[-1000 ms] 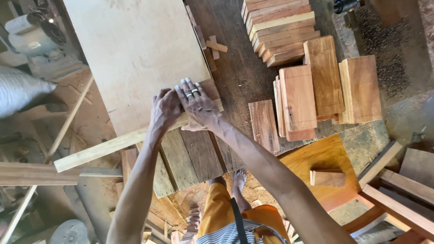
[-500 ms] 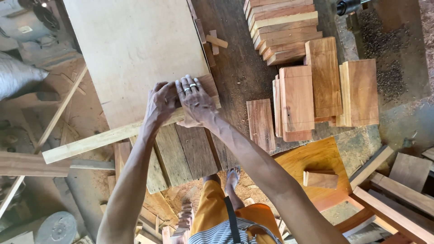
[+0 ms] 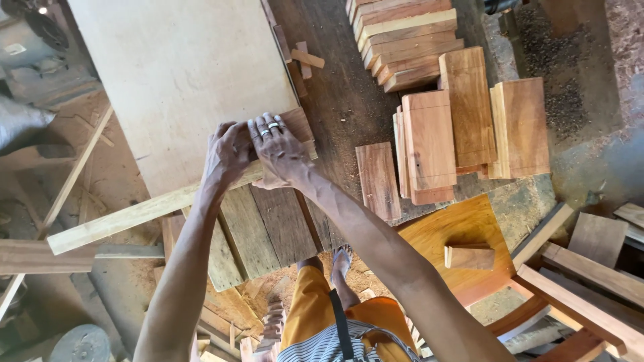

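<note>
Since half a second ago, almost nothing has shifted: both hands stay pressed on the long pale wooden strip [image 3: 144,213], which lies slanted across the near edge of the large plywood sheet [image 3: 181,74] on the plank table [image 3: 335,100]. Left hand [image 3: 227,155] curls its fingers over the strip; right hand [image 3: 278,151], wearing rings, lies flat beside it, fingers close together. Reddish boards [image 3: 429,144] are stacked to the right.
</note>
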